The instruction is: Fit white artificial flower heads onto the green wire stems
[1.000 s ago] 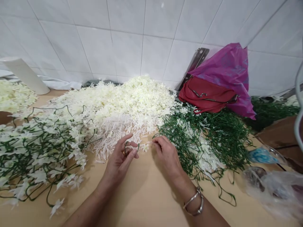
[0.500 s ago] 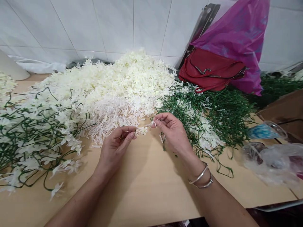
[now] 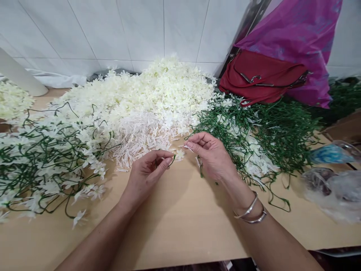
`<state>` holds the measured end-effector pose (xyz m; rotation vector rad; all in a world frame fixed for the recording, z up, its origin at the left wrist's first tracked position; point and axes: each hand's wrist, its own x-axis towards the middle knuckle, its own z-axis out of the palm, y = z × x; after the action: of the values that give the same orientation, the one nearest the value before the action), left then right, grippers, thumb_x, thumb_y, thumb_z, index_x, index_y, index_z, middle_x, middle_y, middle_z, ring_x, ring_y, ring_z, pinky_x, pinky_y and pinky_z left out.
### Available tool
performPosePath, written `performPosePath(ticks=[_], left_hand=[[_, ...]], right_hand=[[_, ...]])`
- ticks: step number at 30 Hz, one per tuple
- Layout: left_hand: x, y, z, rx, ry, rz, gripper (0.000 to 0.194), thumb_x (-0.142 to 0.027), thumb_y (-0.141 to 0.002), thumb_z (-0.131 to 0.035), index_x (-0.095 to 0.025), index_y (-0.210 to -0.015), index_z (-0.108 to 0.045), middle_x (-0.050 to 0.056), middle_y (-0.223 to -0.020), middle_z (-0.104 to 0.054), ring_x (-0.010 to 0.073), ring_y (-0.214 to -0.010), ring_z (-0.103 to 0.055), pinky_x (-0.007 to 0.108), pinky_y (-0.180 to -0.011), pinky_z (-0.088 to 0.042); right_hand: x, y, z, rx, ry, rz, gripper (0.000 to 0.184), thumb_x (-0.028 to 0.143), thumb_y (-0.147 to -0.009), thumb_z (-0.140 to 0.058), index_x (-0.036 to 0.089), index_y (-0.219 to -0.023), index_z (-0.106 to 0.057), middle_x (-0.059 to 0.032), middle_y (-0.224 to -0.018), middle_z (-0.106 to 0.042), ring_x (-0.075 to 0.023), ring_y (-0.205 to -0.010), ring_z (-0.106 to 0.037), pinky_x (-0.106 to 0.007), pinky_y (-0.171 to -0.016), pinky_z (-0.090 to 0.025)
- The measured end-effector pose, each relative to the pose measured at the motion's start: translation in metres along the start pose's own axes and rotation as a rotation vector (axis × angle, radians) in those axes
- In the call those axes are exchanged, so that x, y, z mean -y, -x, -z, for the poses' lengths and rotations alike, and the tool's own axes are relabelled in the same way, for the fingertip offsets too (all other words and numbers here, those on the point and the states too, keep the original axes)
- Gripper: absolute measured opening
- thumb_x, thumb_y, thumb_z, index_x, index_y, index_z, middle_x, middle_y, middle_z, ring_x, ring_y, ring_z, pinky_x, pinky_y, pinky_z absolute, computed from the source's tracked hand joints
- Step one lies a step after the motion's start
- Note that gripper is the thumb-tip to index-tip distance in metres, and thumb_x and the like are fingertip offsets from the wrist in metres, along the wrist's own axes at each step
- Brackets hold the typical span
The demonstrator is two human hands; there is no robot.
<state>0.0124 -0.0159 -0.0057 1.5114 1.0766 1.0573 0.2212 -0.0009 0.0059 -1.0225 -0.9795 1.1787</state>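
Observation:
Thumb and forefinger of my left hand (image 3: 148,169) pinch a thin green artificial stem (image 3: 173,159), whose tip sticks out beyond the fingers. Facing it, my right hand (image 3: 211,154) is closed on thin white stamens (image 3: 188,147). Between the two hands a small cream flower (image 3: 179,154) shows just past the green tip; whether it touches the stem I cannot tell. Behind my left hand lies a heap of white stamens (image 3: 138,139). My right hand is beside a pile of green stems (image 3: 242,124), and a bit of green hangs below its fingers.
Loose cream petals (image 3: 169,86) are heaped along the tiled wall. Flowered stems (image 3: 56,162) spread over the left of the table (image 3: 169,226). At the right are a red handbag (image 3: 262,77), a purple plastic bag (image 3: 293,41), a blue-patterned cup (image 3: 329,153) and a clear plastic bag (image 3: 338,192).
My view has tipped downward. My left fingers have closed more tightly on the green stem. White stamens now show clearly in my right fingers, and the hands remain close together.

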Motion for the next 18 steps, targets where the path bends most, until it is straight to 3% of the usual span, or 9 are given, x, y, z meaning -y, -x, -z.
performPosePath(ticks=[4,12,15,18], left_hand=[[0.0006,0.0019,-0.0007,0.032,-0.053,-0.042,0.019,-0.034,-0.094,-0.071,-0.021,-0.106,-0.078,0.002,-0.084,-0.072,0.0139,-0.075,-0.062,0.026,-0.07,-0.05],[0.0062,-0.0002,-0.0006,0.035,0.036,-0.026,0.026,-0.032,-0.089,-0.077,-0.021,-0.113,-0.074,0.006,-0.11,-0.077,0.0175,-0.091,-0.075,0.029,-0.083,-0.059],[0.0078,-0.0004,0.001,-0.007,-0.065,-0.068,0.019,-0.028,-0.091,-0.073,-0.022,-0.109,-0.075,0.005,-0.103,-0.078,0.0173,-0.091,-0.074,0.028,-0.083,-0.058],[0.0081,0.0005,0.0024,-0.019,-0.244,-0.146,0.015,-0.025,-0.094,-0.068,-0.022,-0.107,-0.075,0.003,-0.095,-0.076,0.0151,-0.081,-0.069,0.025,-0.072,-0.054]], right_hand=[[0.0012,-0.0009,0.0016,-0.005,0.027,0.038,0.029,0.036,-0.067,-0.094,0.022,-0.08,-0.072,0.0027,-0.076,-0.071,-0.0129,-0.073,-0.066,-0.027,-0.076,-0.053],[-0.0018,0.0036,-0.0023,0.059,0.102,0.013,0.03,0.041,-0.074,-0.088,0.024,-0.087,-0.068,0.0016,-0.077,-0.073,-0.0172,-0.075,-0.072,-0.031,-0.077,-0.056],[-0.0002,0.004,-0.0029,0.049,0.1,0.034,0.026,0.038,-0.074,-0.088,0.024,-0.085,-0.069,0.002,-0.078,-0.073,-0.0172,-0.076,-0.073,-0.031,-0.076,-0.056],[0.0011,0.003,-0.0009,0.04,0.139,0.063,0.018,0.031,-0.076,-0.084,0.023,-0.084,-0.069,0.0024,-0.078,-0.072,-0.0169,-0.076,-0.073,-0.03,-0.077,-0.055]])
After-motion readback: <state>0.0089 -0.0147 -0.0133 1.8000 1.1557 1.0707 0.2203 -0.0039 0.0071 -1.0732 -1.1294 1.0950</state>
